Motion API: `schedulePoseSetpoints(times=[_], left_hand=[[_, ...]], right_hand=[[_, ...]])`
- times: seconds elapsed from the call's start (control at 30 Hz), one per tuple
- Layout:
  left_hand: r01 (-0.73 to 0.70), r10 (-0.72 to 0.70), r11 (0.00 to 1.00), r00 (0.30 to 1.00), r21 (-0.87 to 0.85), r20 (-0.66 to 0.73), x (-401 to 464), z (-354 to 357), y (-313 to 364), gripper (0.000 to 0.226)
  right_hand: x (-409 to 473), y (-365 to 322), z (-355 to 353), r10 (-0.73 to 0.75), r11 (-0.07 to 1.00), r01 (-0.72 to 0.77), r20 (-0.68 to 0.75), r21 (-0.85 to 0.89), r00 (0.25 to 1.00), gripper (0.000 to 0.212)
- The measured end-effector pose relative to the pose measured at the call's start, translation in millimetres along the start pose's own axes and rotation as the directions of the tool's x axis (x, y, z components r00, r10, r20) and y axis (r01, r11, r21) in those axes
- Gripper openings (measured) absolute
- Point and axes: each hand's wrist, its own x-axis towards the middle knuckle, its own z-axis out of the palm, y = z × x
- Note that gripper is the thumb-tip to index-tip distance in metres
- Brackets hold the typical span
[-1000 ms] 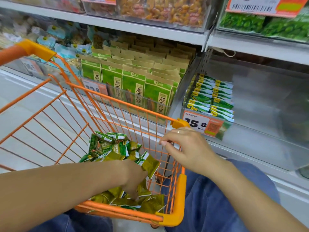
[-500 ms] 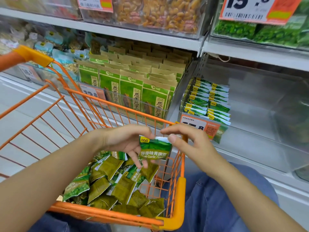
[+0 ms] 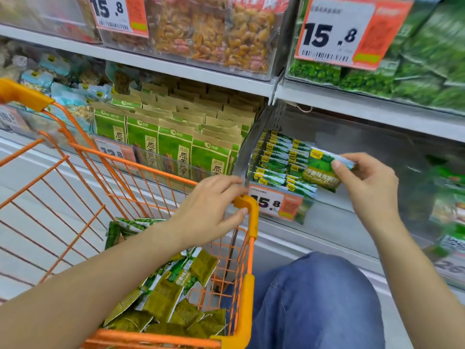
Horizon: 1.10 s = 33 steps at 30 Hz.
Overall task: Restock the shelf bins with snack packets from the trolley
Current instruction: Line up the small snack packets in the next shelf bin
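Pinching green snack pkt w/ right hand over clear bin, beside rows of same pkts; left hand, fingers relaxed, empty, over orange trolley w/ loose pkts.

Green snack packet: held flat, tilted, above the clear shelf bin. Matching packets stacked in rows at the bin's left end. Loose packets heaped in the orange trolley.

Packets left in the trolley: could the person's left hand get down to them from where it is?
Probably yes. The left hand hovers empty above the trolley's open top, by its orange corner, and the loose green packets lie uncovered right below it, nothing between.
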Motion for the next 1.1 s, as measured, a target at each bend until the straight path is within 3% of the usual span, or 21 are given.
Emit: schedulePoseSetpoints(times=[0.07, 0.2, 0.3, 0.53, 0.73, 0.87, 0.93, 1.0, 1.07, 1.1], left_hand=[[-0.038, 0.037, 0.998, 0.999, 0.050, 0.025, -7.4, 9.1, -5.0, 0.049], [-0.056, 0.052, 0.993, 0.998, 0.108, 0.034, -12.2, 11.8, -8.0, 0.052], [-0.048, 0.044, 0.991, 0.998, 0.126, 0.039, -12.2, 12.9, -6.1, 0.052], [-0.052, 0.047, 0.989, 0.998, 0.136, 0.039, -12.0, 12.6, -5.9, 0.050], [-0.047, 0.038, 0.987, 0.997, 0.155, 0.066, -13.8, 8.7, -5.1, 0.051], [-0.036, 0.023, 0.986, 0.996, 0.164, 0.082, -16.4, 9.9, -5.9, 0.052], [-0.069, 0.056, 0.983, 0.995, 0.170, 0.079, -15.7, 1.8, -6.5, 0.050], [-0.086, 0.082, 0.985, 0.996, 0.149, 0.035, -12.4, -18.5, -7.5, 0.041], [0.039, -0.039, 0.999, 0.999, 0.023, -0.008, -10.0, -41.7, -8.8, 0.027], [0.133, -0.131, 0.989, 0.991, -0.071, 0.042, -9.9, -49.9, -9.8, 0.024]], right_hand=[[9.1, 16.0, -3.5, 0.056, 0.985, -0.050, 0.032, -0.165, 0.998, 0.003], [15.4, 29.6, 5.9, 0.224, 0.952, -0.157, 0.248, -0.263, 0.943, 0.005], [17.0, 27.5, 11.6, 0.275, 0.921, -0.143, 0.345, -0.362, 0.897, 0.008], [20.9, 22.9, 18.2, 0.393, 0.876, -0.171, 0.460, -0.452, 0.796, 0.007], [27.6, 19.3, 14.0, 0.546, 0.823, -0.258, 0.579, -0.506, 0.606, 0.009], [30.1, 14.4, 14.6, 0.553, 0.813, -0.213, 0.606, -0.541, 0.572, 0.006], [27.5, 13.4, 12.8, 0.551, 0.809, -0.215, 0.579, -0.547, 0.601, 0.016], [22.5, 9.7, 11.2, 0.458, 0.805, -0.143, 0.449, -0.576, 0.767, 0.024], [11.0, -2.0, 12.3, 0.222, 0.775, -0.015, 0.249, -0.632, 0.943, 0.021], [2.6, -9.1, 16.0, 0.092, 0.796, 0.049, 0.200, -0.603, 0.975, 0.019]])
